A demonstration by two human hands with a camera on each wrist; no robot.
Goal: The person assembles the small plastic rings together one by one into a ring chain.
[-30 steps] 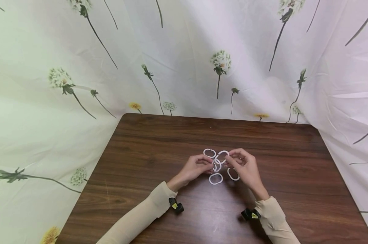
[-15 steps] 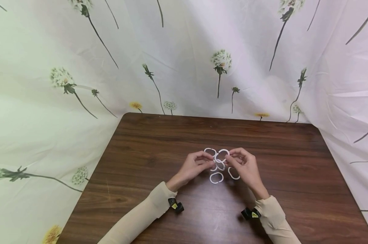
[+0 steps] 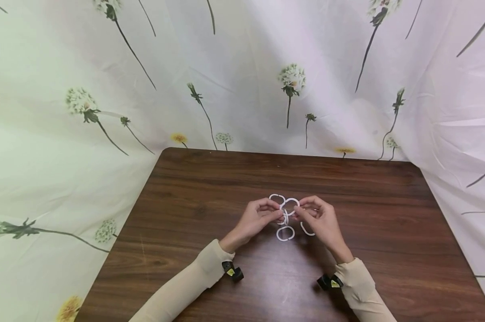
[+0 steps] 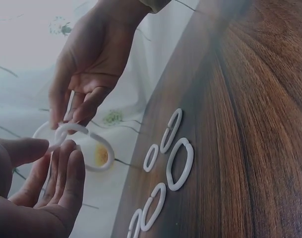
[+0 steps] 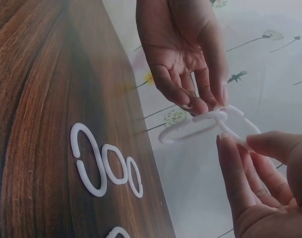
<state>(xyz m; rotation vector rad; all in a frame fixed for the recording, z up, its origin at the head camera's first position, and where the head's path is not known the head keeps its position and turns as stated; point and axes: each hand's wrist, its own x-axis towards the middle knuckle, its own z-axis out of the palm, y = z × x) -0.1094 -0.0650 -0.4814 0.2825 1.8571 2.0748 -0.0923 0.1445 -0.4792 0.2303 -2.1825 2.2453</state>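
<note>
Two white plastic oval rings, each with a small gap like a shower curtain ring, are held linked above the table. My left hand (image 3: 260,219) pinches one ring (image 5: 163,138) between thumb and fingers, right where the two cross. Opposite it, my right hand (image 3: 320,223) pinches the other ring (image 3: 293,199) at its right side. The left wrist view shows the left hand's ring (image 4: 111,153) hanging out past the fingertips. Fingers partly hide both rings in the head view.
Several matching loose rings lie on the brown wooden table (image 3: 210,192) under the hands, among them a near ring (image 3: 285,240) and a right-hand ring (image 3: 305,231) partly covered by the right hand. A floral cloth (image 3: 242,89) hangs behind the table.
My right hand has shifted slightly left with its ring, bringing both hands closer together. The linked rings have turned and overlap more in the head view.
</note>
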